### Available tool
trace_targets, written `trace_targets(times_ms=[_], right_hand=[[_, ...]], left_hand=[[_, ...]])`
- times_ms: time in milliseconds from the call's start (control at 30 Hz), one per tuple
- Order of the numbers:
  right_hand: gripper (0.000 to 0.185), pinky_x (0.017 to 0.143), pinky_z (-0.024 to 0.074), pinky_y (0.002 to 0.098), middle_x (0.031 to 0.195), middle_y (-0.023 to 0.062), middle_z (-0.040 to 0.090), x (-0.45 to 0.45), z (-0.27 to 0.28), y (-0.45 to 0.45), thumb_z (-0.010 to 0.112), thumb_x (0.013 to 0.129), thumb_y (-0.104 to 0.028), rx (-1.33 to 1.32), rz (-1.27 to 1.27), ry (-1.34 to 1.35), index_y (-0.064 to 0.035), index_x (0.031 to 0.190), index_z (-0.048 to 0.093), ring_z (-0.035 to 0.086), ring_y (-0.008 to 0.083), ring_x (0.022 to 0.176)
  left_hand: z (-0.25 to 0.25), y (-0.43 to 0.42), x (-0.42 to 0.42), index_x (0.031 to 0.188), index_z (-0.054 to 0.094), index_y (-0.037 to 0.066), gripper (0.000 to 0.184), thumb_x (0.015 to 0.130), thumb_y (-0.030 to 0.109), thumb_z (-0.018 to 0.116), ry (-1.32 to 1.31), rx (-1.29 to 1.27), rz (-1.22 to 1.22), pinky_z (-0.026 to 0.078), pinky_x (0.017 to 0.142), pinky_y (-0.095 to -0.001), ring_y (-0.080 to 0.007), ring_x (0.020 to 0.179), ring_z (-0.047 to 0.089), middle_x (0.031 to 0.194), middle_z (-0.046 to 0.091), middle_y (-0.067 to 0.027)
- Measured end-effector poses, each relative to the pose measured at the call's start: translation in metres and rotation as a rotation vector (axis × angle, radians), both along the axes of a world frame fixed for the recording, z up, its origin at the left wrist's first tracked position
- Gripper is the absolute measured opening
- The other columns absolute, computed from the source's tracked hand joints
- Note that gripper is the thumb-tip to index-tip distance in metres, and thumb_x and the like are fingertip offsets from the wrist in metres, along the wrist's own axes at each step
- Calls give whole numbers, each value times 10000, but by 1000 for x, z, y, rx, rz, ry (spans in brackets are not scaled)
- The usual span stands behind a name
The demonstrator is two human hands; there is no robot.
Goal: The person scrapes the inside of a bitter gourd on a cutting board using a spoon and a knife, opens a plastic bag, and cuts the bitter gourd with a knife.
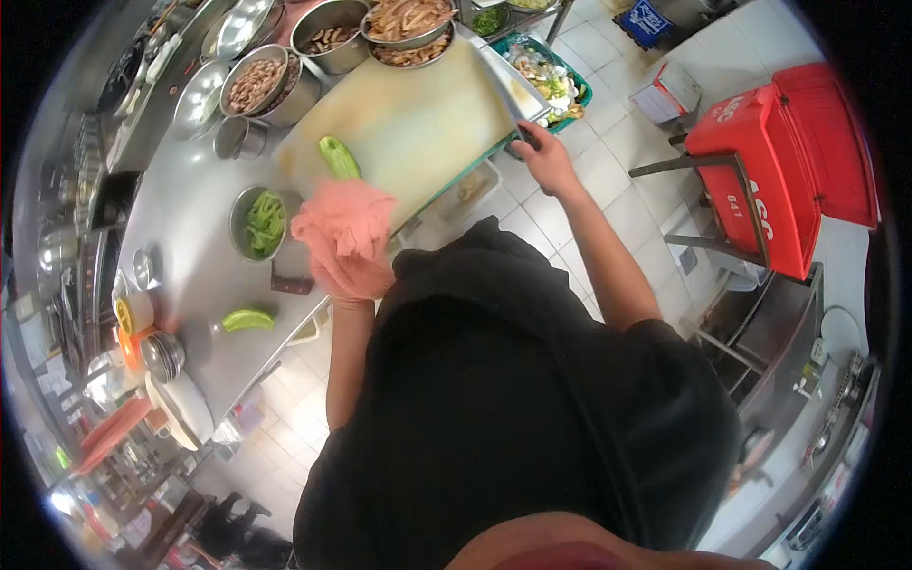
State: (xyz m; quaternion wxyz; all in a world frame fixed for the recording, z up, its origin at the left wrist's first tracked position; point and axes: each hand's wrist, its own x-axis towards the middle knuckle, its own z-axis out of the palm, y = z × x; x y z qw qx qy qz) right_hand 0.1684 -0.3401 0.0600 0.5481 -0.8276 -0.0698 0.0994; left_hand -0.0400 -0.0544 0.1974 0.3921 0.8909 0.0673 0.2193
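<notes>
A crumpled pink cloth (344,228) covers most of my left hand (370,288), which is closed on it at the near edge of the cutting board (432,123). Just beyond the cloth lies a pale green, gourd-like piece (339,158). My right hand (551,163) grips a knife (501,84) by its handle, at the board's right edge. The blade points away from me. Left of the cloth stands a steel bowl (237,237) of green slices (266,223). A curved green piece (248,319) rests on the steel counter (180,247).
Steel bowls of cut brown food, including a tall pot (328,17), crowd the board's far side. A green-rimmed bin (584,93) of scraps stands right of the board. Farther right is a red box (750,142) on a metal stand. Stacked small bowls (163,356) sit at left.
</notes>
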Motion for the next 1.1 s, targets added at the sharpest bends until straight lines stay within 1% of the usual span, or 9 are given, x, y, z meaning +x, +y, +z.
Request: trace_targets(times_ms=[67,300,400,467,600,667,800,933,1100], right_hand=[[459,922,482,342,1164,190,664,0,26,17,656,855,-198,45,15,149,-70,1289,575,645,277,1055],[420,909,502,377,1135,216,660,42,19,-5,619,854,-202,-312,-72,-65,-51,1245,590,641,349,1063],[413,811,518,349,1000,172,700,21,37,-16,671,852,-210,-310,-57,-124,-103,1246,606,677,257,914],[412,823,517,374,1022,184,689,-8,48,-11,655,850,-202,-275,58,-83,-107,1247,599,672,296,926],[412,851,515,420,1080,217,659,-60,55,8,629,841,-192,-277,236,-143,-83,1236,596,658,355,951],[411,858,512,418,1091,194,664,-76,40,17,620,851,-188,-239,321,-131,-107,1253,589,654,349,959],[392,853,521,400,1085,187,676,-61,28,-2,625,869,-209,-216,169,-45,-115,1249,599,669,327,956],[400,874,515,372,1115,189,678,-14,7,-74,631,884,-217,-332,-206,-61,-77,1257,592,668,299,1017],[426,898,506,339,1131,129,676,-77,35,-19,657,869,-111,-258,144,-86,-104,1286,570,655,222,1023]], left_hand=[[-5,-5,6,1007,567,51,320,755,247,587,-39,-346,-31,367,951,-410,-286,1019,527,1063,572,-103],[6,-10,21,1049,570,60,289,813,223,535,-77,-508,-109,362,970,-408,-288,1067,527,1095,579,-112],[27,-18,25,1067,571,64,279,838,213,513,-65,-222,-107,360,979,-407,-290,1087,528,1109,581,-116],[44,-27,25,971,625,52,232,788,185,571,-34,64,-42,385,936,-415,-288,1020,569,1016,628,-117],[50,5,-12,1291,461,25,468,950,344,439,414,712,53,336,1071,-424,-292,1219,482,1266,540,-120],[42,12,-17,1369,420,12,533,994,389,400,428,516,32,325,1104,-427,-294,1268,460,1328,518,-125],[-25,26,-12,1362,418,-12,554,1008,411,377,5,-892,-120,333,1099,-433,-298,1264,463,1327,519,-141],[-34,31,-12,1363,420,-6,558,1012,425,369,-95,-1073,-221,341,1095,-432,-296,1260,467,1332,518,-140],[-47,24,-12,1367,423,19,550,1011,436,373,-74,-1675,-255,355,1085,-426,-291,1253,476,1335,517,-131]])
